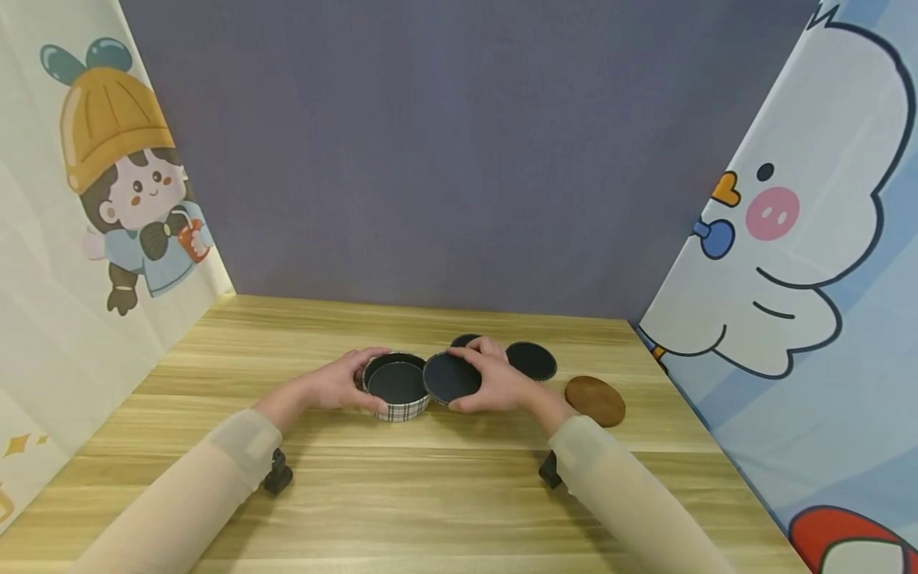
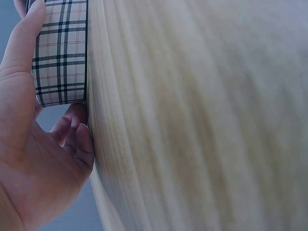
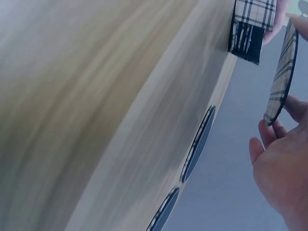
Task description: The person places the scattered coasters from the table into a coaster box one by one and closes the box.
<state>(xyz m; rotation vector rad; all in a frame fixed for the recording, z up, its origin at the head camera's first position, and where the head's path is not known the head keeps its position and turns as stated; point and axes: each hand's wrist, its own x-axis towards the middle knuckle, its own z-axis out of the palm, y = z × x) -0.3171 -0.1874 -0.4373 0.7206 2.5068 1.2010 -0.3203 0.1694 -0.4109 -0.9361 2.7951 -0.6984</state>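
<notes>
Dark disc (image 1: 448, 379) pinched by its edges in your right hand (image 1: 498, 379), tilted, raised off surface (image 1: 416, 494), just beside round plaid box (image 1: 403, 411). Left hand (image 1: 340, 380) grips box's side, mouth upward. Step looks like loading disc into box, though taking out can't be excluded. Next move probably calls for levelling disc over mouth, then lowering, with left grip steady. Two more dark discs (image 1: 531, 361) and brown disc (image 1: 595, 401) lie beyond and right of your right hand.
</notes>
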